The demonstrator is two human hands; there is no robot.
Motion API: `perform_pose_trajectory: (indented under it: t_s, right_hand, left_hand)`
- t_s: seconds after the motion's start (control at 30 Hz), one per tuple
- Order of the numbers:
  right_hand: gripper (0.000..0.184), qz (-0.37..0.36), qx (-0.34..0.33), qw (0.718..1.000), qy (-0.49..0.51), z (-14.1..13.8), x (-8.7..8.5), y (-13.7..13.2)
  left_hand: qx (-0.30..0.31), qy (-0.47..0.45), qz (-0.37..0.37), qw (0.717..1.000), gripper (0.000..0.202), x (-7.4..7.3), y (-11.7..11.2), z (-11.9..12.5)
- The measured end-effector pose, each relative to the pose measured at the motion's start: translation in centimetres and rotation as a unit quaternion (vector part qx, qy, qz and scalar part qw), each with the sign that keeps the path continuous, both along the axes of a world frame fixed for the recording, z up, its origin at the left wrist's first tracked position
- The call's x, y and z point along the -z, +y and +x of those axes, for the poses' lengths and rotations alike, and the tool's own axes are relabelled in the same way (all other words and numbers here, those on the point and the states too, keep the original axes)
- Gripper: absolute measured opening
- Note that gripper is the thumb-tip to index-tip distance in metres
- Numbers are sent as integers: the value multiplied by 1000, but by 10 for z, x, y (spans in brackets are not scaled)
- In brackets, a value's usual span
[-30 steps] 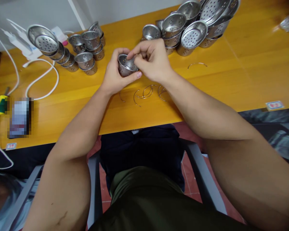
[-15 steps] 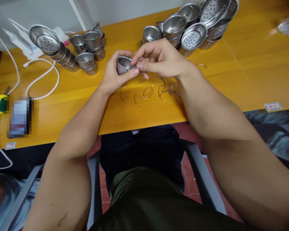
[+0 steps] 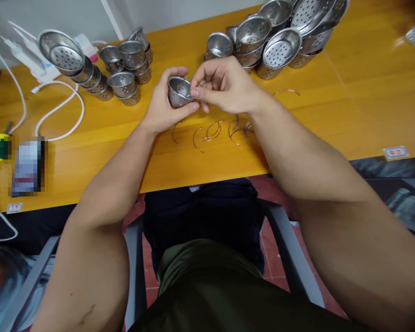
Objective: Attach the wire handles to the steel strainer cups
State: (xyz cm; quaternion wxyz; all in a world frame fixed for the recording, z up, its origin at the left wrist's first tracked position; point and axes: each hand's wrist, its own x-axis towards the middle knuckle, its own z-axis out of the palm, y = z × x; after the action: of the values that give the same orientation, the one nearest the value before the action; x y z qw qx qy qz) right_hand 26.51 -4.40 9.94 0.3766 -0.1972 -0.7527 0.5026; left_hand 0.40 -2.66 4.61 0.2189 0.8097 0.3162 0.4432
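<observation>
My left hand (image 3: 162, 103) is wrapped round a small perforated steel cup (image 3: 177, 91), held just above the yellow wooden table (image 3: 349, 110). My right hand (image 3: 224, 85) is pinched at the cup's rim; a thin wire piece seems to sit between its fingertips, but it is too small to be sure. Several curved wire handles (image 3: 214, 131) lie on the table right below both hands. One more wire handle (image 3: 286, 92) lies apart to the right.
A pile of steel strainer cups (image 3: 273, 37) sits at the back right. Another group of strainer cups (image 3: 100, 64) sits at the back left. A white cable (image 3: 60, 108) loops at left, beside a green-handled screwdriver (image 3: 0, 148) and a blurred-out object (image 3: 26, 167).
My right hand drew back from the cup's rim half a second ago, then returned to pinch at it. The cup stayed in my left hand.
</observation>
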Motion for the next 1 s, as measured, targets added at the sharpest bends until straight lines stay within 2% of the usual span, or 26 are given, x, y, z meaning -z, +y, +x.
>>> perform_pose_trajectory:
  t_s: [0.13,0.37,0.43,0.5,0.57,0.63,0.73,0.8,0.9,1.0]
  right_hand:
    - [28,-12,30,999,-18,-3,2,0]
    - [24,-5,26,999,-27,1,5,0]
    - [25,1,13,999,-31,3,5,1]
    - [26,13,-5,999,-29,5,5,3]
    - [28,24,-4,1000,-14,4,7,3]
    - [38,37,33,999,15,2,8,3]
    - [49,53,99,994,6,-3,9,1]
    - [46,52,116,991,-35,-4,9,0]
    - [43,62,118,990,-48,-6,9,-2]
    - [52,83,133,987,-29,-6,8,-6]
  left_hand:
    - [-14,15,-18,1000,86,-4,-2,-2]
    - [-30,84,-57,994,88,-32,-27,4]
    - [-34,88,-64,993,91,-36,-32,6]
    - [-36,77,-69,994,90,-31,-30,6]
    - [-34,44,-54,997,86,-19,-19,6]
    - [-35,-18,-19,999,84,-2,-3,4]
    - [-44,-109,-6,993,95,17,21,-1]
    - [-37,-103,-35,993,104,21,30,-4]
    - [-1,-38,-75,996,119,18,32,-7]
    - [-24,-37,-64,997,109,18,31,-8]
